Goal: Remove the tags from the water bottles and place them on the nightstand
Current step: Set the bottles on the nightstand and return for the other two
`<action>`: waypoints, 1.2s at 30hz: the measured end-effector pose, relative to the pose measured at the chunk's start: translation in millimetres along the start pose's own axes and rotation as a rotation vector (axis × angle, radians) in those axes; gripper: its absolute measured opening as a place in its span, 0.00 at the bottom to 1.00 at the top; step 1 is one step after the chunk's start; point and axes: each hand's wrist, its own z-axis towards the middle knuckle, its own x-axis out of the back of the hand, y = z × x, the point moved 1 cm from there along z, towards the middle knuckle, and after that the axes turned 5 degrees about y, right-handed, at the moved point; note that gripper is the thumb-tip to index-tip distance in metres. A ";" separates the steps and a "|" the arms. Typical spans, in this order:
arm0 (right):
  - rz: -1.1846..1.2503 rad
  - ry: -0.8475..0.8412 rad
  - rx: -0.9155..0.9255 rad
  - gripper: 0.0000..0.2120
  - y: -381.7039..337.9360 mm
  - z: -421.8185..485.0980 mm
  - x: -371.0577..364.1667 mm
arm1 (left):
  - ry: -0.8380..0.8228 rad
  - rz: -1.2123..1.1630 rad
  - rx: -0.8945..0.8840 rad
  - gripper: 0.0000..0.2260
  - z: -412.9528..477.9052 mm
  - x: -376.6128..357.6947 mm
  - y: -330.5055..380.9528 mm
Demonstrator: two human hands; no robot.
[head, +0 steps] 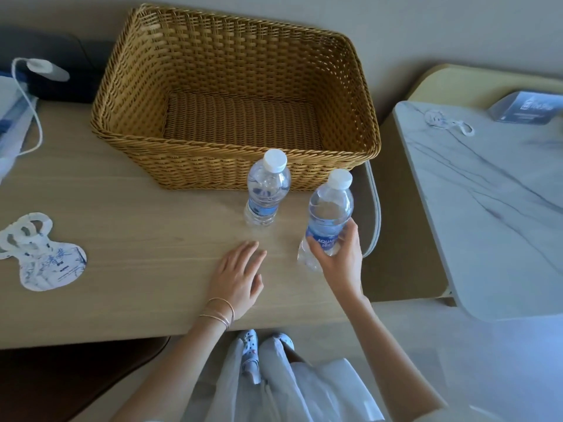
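Observation:
Two clear water bottles with white caps and blue labels are on the wooden desk (122,239). One bottle (266,187) stands upright just in front of the wicker basket. My right hand (341,254) grips the second bottle (330,208) round its lower half and holds it tilted near the desk's right end. My left hand (239,277) lies flat on the desk with fingers straight, just left of that bottle. A pile of white and blue paper tags (39,254) lies at the desk's left. Neither bottle neck carries a tag.
An empty wicker basket (237,56) fills the back of the desk. To the right stands a marble-topped nightstand (487,208) with a small tag (447,121) and a blue card (527,109) on it. A white cable (30,117) and bags lie at far left.

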 end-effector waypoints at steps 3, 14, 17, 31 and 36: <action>-0.184 -0.036 0.029 0.33 9.1 -15.6 16.4 | -0.007 0.009 -0.002 0.20 -0.1 -0.2 0.1; -0.578 -0.202 0.125 0.31 28.3 -24.4 12.7 | 0.014 0.032 -0.016 0.21 -0.4 -3.8 -0.7; -0.555 -0.220 0.064 0.31 23.9 -20.9 12.2 | 0.035 0.012 -0.024 0.21 -0.5 -5.3 -1.7; -0.595 -0.346 0.012 0.36 22.9 -31.7 11.3 | 0.299 -0.161 0.240 0.31 58.4 26.7 -0.9; -0.617 -0.322 0.003 0.36 22.5 -31.2 10.2 | 0.358 -0.442 0.314 0.32 83.9 17.3 4.2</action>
